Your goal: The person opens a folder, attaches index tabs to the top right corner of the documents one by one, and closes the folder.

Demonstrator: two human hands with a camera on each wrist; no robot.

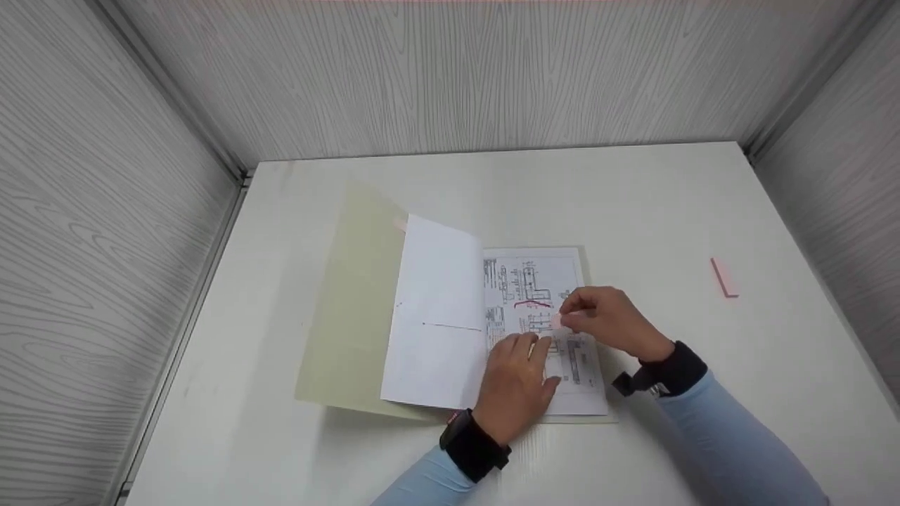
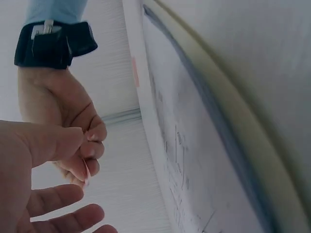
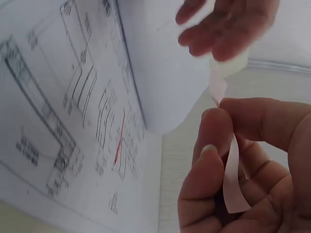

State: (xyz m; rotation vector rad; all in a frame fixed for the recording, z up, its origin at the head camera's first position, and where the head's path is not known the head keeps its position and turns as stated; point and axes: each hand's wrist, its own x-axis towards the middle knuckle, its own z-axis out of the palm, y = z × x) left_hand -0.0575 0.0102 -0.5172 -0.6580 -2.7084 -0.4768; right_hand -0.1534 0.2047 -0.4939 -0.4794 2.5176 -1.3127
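Observation:
An open pale green folder (image 1: pixel 344 316) of paper sheets lies on the white table. Its cover and a white page (image 1: pixel 436 316) stand partly raised to the left. On the right is a printed drawing sheet (image 1: pixel 580 397) with a red line (image 1: pixel 532 303). My right hand (image 1: pixel 613 321) pinches a narrow pink sticky note (image 3: pixel 234 187) between thumb and fingers, above the drawing. In the right wrist view the strip curves down across the fingers. My left hand (image 1: pixel 517 386), fingers extended, is over the lower part of the drawing; the left wrist view shows its fingers spread and holding nothing.
A pink sticky-note pad (image 1: pixel 725 278) lies on the table (image 1: pixel 654 190) at the right. A pink tab (image 1: pixel 400 224) sticks out at the top of the raised page. Wood-grain panels (image 1: pixel 457 77) stand behind the table and at both sides.

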